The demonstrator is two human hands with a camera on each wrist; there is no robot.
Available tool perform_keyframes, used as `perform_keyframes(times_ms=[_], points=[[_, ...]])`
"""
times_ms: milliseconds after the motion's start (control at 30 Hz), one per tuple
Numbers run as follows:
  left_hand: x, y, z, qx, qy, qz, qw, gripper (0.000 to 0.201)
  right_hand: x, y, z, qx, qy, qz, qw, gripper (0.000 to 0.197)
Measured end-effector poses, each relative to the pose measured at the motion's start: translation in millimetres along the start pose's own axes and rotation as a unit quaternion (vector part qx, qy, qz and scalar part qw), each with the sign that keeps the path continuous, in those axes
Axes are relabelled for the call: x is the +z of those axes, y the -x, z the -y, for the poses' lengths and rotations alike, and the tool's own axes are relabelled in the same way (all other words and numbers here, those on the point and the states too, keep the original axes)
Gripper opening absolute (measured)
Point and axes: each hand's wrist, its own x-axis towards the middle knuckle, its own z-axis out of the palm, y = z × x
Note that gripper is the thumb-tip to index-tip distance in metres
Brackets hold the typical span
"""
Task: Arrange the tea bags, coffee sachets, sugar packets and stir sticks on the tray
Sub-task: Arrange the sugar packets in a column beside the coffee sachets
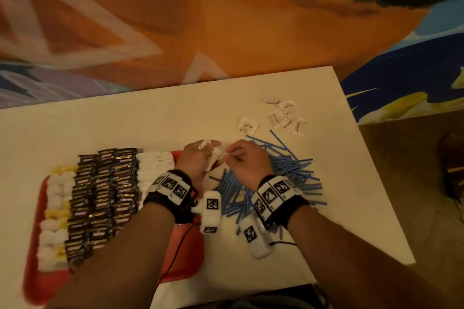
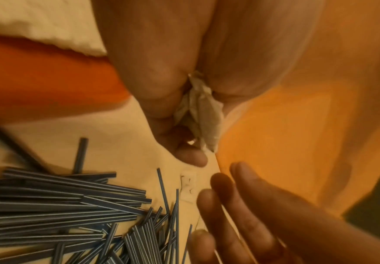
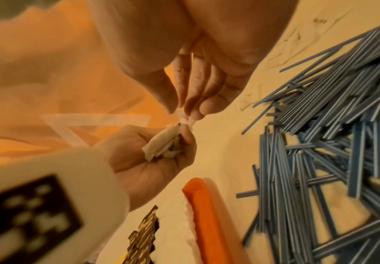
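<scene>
Sugar packets [image 1: 210, 155]: small white bunch clamped in left hand [image 1: 198, 158] fingers, just beyond tray [image 1: 185, 253] far corner. Right hand [image 1: 244, 160] fingers together, pinching white bit, possibly a packet end; view blurred. Stir sticks [image 1: 281, 178] heaped loose on worktop [image 1: 125, 123] beside tray.

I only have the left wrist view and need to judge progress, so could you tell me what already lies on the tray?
Observer: Rows of dark sachets fill the middle of the tray, edged by white and yellow bags.
Operator: Is anything loose beyond the sticks?
Observer: Yes, several white packets lie on the table there.
Operator: And the right hand?
Observer: It pinches a small white piece at the bunch held by the left hand.
</scene>
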Motion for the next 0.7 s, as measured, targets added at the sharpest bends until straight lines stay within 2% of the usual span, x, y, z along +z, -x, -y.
perform_keyframes(times_ms=[100, 267, 433, 533, 700], points=[[-25, 26, 4, 0.011, 0.032, -0.005, 0.999, 0.024, 23, 14, 16, -0.014, 0.005, 0.009, 1.0, 0.006], [-71, 66, 9, 0.035, 0.083, 0.001, 0.996, 0.015, 60, 43, 44, -0.021, -0.008, -0.015, 1.0, 0.011], [-105, 104, 7, 0.04, 0.137, 0.008, 0.99, 0.028, 96, 74, 73, -0.021, -0.001, 0.031, 0.999, 0.022], [-121, 117, 9, 0.023, 0.141, 0.013, 0.99, 0.054, 118, 85, 87, -0.002, 0.008, 0.05, 0.999, 0.026], [-148, 131, 9, -0.003, 0.229, -0.006, 0.974, 0.052, 147, 100, 103, 0.029, -0.054, 0.071, 0.996, 0.035]])
